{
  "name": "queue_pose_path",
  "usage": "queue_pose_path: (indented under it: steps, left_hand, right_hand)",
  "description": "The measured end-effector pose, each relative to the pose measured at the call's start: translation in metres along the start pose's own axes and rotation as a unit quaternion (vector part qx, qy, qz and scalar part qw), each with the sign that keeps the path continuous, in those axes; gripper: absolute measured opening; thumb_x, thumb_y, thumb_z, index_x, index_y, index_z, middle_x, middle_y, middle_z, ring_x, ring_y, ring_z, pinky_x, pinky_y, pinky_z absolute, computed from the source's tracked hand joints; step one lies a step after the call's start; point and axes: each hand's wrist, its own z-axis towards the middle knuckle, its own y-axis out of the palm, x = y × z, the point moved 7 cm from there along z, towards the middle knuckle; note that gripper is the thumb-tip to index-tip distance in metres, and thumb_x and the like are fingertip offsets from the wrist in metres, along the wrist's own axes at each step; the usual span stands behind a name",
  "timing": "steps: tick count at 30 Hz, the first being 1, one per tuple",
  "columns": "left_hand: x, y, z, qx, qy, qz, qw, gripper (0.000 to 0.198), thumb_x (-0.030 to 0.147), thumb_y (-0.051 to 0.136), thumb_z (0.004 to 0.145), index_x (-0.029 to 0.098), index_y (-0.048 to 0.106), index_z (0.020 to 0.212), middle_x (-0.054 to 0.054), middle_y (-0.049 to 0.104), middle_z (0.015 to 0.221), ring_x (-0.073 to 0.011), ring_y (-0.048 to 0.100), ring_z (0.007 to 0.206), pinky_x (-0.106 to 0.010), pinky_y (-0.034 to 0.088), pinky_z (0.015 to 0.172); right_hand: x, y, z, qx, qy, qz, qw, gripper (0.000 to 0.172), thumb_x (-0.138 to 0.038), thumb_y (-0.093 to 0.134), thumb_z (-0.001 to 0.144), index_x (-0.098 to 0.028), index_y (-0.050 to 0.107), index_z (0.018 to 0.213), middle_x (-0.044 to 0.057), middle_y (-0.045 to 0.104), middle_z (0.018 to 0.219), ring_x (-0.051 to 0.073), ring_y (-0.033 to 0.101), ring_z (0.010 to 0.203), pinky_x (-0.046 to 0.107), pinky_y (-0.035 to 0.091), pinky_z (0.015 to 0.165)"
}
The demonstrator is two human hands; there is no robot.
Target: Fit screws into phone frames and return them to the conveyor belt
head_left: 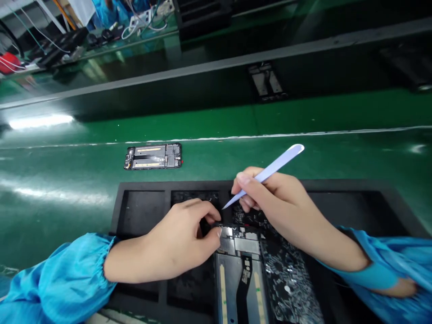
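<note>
An opened phone point(232, 261), with metal plates and a black ribbon cable point(243, 288) showing, lies in front of me over a black compartmented tray point(141, 185). At its upper left corner my left hand point(175, 238) is closed, thumb and bent fingers at the edge. My right hand point(270, 198) is closed round pale lilac tweezers point(270, 170), held like a pen. Their tip points down left, just above the phone's top edge and close to my left fingertips. Many small loose parts point(292, 274), probably screws, lie in the tray compartment right of the phone.
A second opened phone point(153, 156) lies on the green bench point(209, 166) beyond the tray. Farther back, another opened phone point(266, 82) rests on a dark strip point(168, 94), perhaps a conveyor. Cables and a power strip point(141, 20) are at the far left, near a person's blue sleeve point(111, 13).
</note>
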Motion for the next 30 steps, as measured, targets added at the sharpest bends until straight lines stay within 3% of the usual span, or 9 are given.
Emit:
queue_pose_path:
  steps: [5,9,15,18,22,30]
  left_hand:
    - [-0.013,0.013,0.003,-0.068,-0.088,-0.125,0.986,0.006,0.022,0.059,0.089,0.019,0.061,0.084,0.006,0.059,0.068,-0.006,0.052,0.05,-0.017,0.039,0.048]
    - [-0.015,0.016,0.004,-0.091,-0.128,-0.186,0.97,0.01,0.024,0.058,0.089,0.019,0.057,0.08,0.01,0.051,0.052,-0.0042,0.04,0.038,-0.015,0.034,0.042]
    - [-0.016,0.014,0.006,-0.064,-0.104,-0.167,0.978,0.007,0.018,0.057,0.083,0.018,0.057,0.077,0.008,0.053,0.056,-0.0044,0.049,0.044,-0.012,0.036,0.042]
    - [-0.02,0.017,0.006,-0.081,-0.117,-0.17,0.975,0.004,0.02,0.056,0.084,0.018,0.058,0.08,0.007,0.056,0.054,-0.0063,0.048,0.04,-0.014,0.037,0.037]
    - [-0.017,0.017,0.008,-0.086,-0.107,-0.17,0.976,0.003,0.019,0.059,0.082,0.018,0.059,0.08,0.006,0.06,0.056,-0.009,0.057,0.046,-0.015,0.044,0.037]
    - [-0.007,0.013,0.01,-0.092,-0.085,-0.135,0.983,0.016,0.024,0.058,0.09,0.016,0.06,0.076,0.003,0.064,0.058,-0.0038,0.049,0.038,-0.012,0.041,0.037]
  right_hand:
    - [-0.001,0.002,0.0,-0.011,-0.003,-0.018,1.0,0.043,-0.051,0.048,0.102,-0.021,0.062,0.075,-0.003,0.048,0.057,0.011,0.044,0.05,0.025,0.03,0.044]
    - [-0.006,0.004,-0.001,-0.023,-0.023,-0.036,0.999,0.043,-0.05,0.046,0.103,-0.021,0.061,0.074,-0.004,0.046,0.057,0.011,0.043,0.05,0.026,0.032,0.046]
    - [-0.013,0.001,-0.003,-0.015,-0.049,-0.04,0.998,0.043,-0.046,0.047,0.103,-0.021,0.059,0.071,-0.005,0.045,0.059,0.01,0.043,0.052,0.026,0.034,0.049]
    - [-0.016,0.0,-0.004,-0.016,-0.06,-0.036,0.997,0.041,-0.044,0.048,0.103,-0.021,0.059,0.071,-0.005,0.046,0.06,0.01,0.045,0.053,0.026,0.036,0.051]
    - [-0.017,-0.001,-0.005,-0.015,-0.065,-0.031,0.997,0.04,-0.043,0.048,0.103,-0.021,0.062,0.073,-0.004,0.046,0.06,0.011,0.044,0.051,0.027,0.035,0.049]
    - [-0.017,-0.004,-0.008,-0.019,-0.067,-0.034,0.997,0.038,-0.043,0.048,0.103,-0.021,0.061,0.074,-0.005,0.044,0.058,0.01,0.043,0.051,0.025,0.034,0.048]
